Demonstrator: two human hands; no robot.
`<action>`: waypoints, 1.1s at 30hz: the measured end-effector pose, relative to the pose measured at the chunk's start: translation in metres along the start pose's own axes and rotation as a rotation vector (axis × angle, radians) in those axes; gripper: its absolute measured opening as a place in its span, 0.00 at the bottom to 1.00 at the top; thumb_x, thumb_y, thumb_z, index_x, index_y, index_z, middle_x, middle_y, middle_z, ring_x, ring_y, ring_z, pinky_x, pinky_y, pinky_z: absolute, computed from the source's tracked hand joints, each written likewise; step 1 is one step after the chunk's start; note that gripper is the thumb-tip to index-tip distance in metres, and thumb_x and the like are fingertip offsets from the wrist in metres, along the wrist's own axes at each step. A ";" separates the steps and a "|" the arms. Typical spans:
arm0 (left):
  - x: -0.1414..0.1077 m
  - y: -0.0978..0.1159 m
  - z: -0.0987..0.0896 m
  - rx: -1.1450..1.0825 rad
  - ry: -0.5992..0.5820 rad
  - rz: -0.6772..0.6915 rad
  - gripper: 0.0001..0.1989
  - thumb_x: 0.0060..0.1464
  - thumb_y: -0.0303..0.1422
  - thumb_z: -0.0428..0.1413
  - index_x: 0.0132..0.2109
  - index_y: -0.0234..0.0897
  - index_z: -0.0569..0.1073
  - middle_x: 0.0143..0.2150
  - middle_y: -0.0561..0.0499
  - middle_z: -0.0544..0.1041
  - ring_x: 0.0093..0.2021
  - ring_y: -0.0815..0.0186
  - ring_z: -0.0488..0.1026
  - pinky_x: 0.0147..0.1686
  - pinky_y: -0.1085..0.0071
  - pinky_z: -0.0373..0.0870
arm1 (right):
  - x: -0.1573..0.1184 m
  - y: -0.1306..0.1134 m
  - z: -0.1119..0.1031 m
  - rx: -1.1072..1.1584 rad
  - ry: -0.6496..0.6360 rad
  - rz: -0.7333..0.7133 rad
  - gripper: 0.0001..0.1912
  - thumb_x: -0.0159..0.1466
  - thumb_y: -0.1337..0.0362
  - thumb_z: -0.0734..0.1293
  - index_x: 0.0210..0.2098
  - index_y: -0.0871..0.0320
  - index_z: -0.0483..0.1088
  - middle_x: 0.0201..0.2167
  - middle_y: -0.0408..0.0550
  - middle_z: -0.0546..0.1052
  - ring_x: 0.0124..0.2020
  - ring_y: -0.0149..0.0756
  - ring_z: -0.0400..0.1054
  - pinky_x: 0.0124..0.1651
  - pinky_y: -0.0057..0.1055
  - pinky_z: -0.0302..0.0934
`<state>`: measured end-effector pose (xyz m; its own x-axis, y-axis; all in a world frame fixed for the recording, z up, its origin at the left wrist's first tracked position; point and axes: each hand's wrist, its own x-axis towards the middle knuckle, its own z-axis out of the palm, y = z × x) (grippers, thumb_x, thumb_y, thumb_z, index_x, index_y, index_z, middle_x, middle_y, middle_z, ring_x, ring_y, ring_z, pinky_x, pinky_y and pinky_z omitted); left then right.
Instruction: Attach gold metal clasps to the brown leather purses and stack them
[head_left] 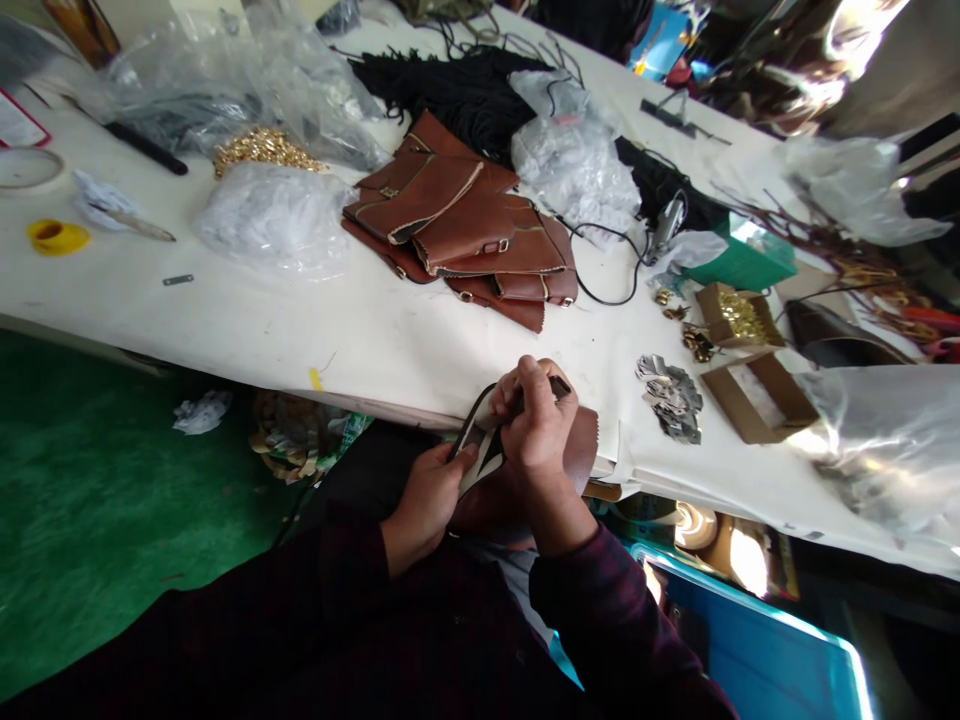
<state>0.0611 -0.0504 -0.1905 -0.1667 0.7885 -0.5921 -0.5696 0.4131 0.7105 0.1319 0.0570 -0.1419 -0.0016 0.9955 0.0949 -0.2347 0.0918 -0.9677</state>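
Observation:
At the table's front edge, both of my hands are on a brown leather piece (585,440) with a zigzag-cut edge. Its upper left side shows a dark strip and a pale lining. My left hand (426,500) pinches that side between thumb and fingers. Just above the leather, my right hand (536,415) is closed in a fist; a dark end sticks out by its fingers, but what it belongs to is hidden. Beyond my hands, a pile of brown leather pieces (469,215) with zippers and small buckles lies on the white table (420,350).
Plastic bags (274,220), gold-coloured metal parts (266,150) and black cords (457,95) lie at the back. On the right are grey metal pieces (670,400), small cardboard boxes (761,395) and a green box (742,255). A blue bin (772,640) stands below.

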 end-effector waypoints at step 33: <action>0.002 0.010 0.009 0.233 0.023 0.061 0.22 0.36 0.38 0.77 0.39 0.32 0.83 0.33 0.47 0.82 0.33 0.60 0.76 0.32 0.68 0.68 | -0.024 -0.026 -0.009 0.073 -0.103 -0.172 0.22 0.70 0.50 0.71 0.27 0.51 0.60 0.21 0.38 0.64 0.20 0.31 0.59 0.24 0.32 0.58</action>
<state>0.0624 -0.0405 -0.1818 -0.2148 0.8059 -0.5517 -0.3574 0.4608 0.8124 0.1472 0.0314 -0.1211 -0.0543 0.9573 0.2840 -0.3100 0.2542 -0.9161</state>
